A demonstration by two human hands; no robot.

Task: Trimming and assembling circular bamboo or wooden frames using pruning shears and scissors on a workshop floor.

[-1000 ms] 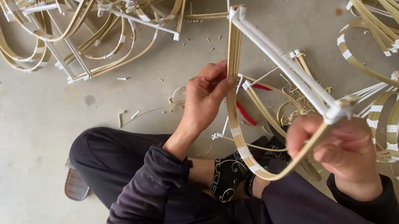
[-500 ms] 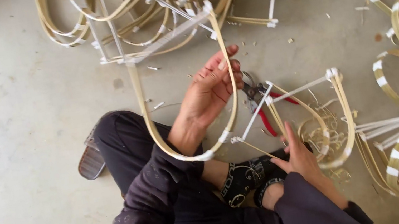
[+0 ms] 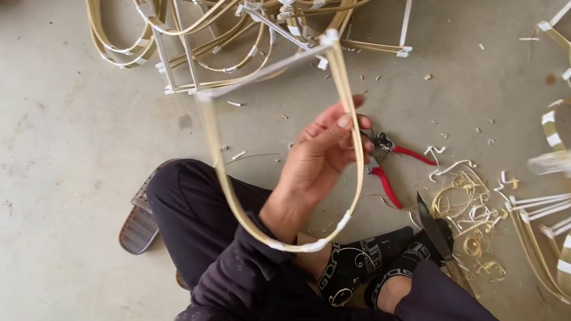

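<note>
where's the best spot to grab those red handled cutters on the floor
Probably by the two red handles of the cutters, coming from above on their right. The handles splay apart toward the lower right with bare floor around them, while the metal head lies tucked behind the left hand and its bent bamboo hoop.

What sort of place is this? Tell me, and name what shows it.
Probably a small craft workshop for bamboo or cane frames, worked on the floor. Heaps of bent strip frames cover the bare concrete floor, red-handled pliers lie among shavings, and the left hand holds a U-shaped frame.
</note>
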